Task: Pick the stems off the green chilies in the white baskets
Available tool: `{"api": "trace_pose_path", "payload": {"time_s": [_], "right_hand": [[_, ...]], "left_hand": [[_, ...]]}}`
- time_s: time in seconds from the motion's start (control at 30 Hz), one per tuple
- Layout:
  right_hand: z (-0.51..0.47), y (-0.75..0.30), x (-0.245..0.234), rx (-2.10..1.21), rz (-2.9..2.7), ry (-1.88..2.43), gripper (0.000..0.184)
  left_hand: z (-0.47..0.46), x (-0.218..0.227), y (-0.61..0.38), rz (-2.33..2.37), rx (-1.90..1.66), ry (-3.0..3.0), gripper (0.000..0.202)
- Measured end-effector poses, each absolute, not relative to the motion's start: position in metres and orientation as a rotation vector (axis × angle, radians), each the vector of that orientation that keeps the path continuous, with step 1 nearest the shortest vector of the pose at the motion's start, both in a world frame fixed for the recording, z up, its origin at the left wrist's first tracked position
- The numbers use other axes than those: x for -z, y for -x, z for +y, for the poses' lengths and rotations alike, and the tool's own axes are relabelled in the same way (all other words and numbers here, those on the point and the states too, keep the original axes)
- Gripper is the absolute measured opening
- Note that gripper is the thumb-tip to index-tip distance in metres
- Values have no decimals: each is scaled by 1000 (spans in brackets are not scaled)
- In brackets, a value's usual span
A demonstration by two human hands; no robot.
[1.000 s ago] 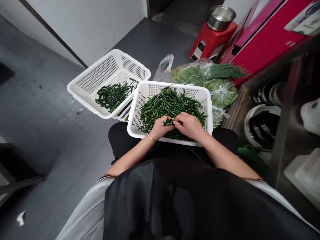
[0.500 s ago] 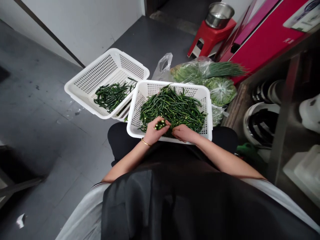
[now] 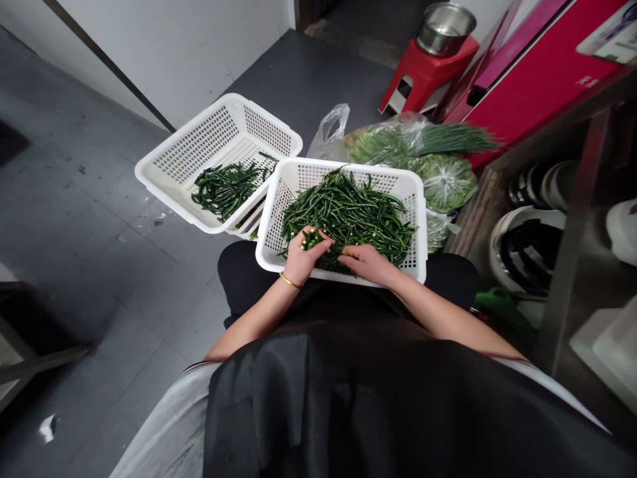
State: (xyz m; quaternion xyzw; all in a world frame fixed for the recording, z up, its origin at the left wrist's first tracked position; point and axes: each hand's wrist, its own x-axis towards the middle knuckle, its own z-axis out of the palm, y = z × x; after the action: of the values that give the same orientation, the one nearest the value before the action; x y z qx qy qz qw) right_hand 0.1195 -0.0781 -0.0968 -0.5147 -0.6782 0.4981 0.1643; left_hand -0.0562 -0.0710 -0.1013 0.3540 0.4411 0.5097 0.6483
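Long thin green chili peppers (image 3: 355, 206) fill much of a white perforated plastic basket (image 3: 267, 245) on my lap. Over the basket's near side, my left hand (image 3: 304, 259) is closed around a small bunch of green chilies (image 3: 311, 239), their pale ends showing at the top of the fist. Just to its right, my right hand (image 3: 368, 263) has its fingers pinched together at the chilies, close to the left fingertips. What sits between those right fingers is too small to make out. A second white basket (image 3: 172, 156) holds a smaller heap of green chilies (image 3: 226, 189).
Bagged green vegetables (image 3: 442, 182) lie beyond the basket at the right. Behind them a red stool (image 3: 423, 76) carries a metal pot (image 3: 445, 30). A metal shelf (image 3: 572, 245) with containers stands close on my right. A white wall (image 3: 184, 53) rises at the back left.
The whole view has shifted slightly. My right fingers have straightened a little and stay near my left hand, which keeps its bunch of chilies.
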Motion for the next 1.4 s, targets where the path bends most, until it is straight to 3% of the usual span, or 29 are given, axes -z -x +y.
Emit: {"api": "trace_pose_path", "payload": {"time_s": [0.17,0.27,0.4,0.57,0.7,0.9,1.1,1.17,1.3,1.4], "right_hand": [[-80,-125,73,-1591,-2164,1449,33],[-78,-120,64,-1262,-2585,1423,27],[-64,-120,68,-778,-2988,1960,17],[-23,-121,89,-360,-2661,2187,56],[-14,-123,101,-399,-2620,2187,46],[-69,-140,77,-196,-2510,1995,49],[-104,-111,84,-473,-2553,1623,43],[-98,-112,90,-754,-2506,1527,41],[-77,-127,94,-1520,-2044,1433,56],[-70,-131,93,-1565,-1911,1328,59]], "left_hand": [[-76,101,52,917,-1100,-662,26],[-78,94,54,890,-1132,-686,24],[-73,77,71,906,-1334,-869,26],[-54,86,86,789,-1273,-520,22],[-51,105,82,827,-1086,-265,16],[-62,114,64,802,-830,-291,22],[-67,117,47,902,-803,-357,29],[-69,114,51,889,-814,-444,30],[-76,104,63,734,-728,-731,28],[-79,100,65,660,-665,-792,27]]}}
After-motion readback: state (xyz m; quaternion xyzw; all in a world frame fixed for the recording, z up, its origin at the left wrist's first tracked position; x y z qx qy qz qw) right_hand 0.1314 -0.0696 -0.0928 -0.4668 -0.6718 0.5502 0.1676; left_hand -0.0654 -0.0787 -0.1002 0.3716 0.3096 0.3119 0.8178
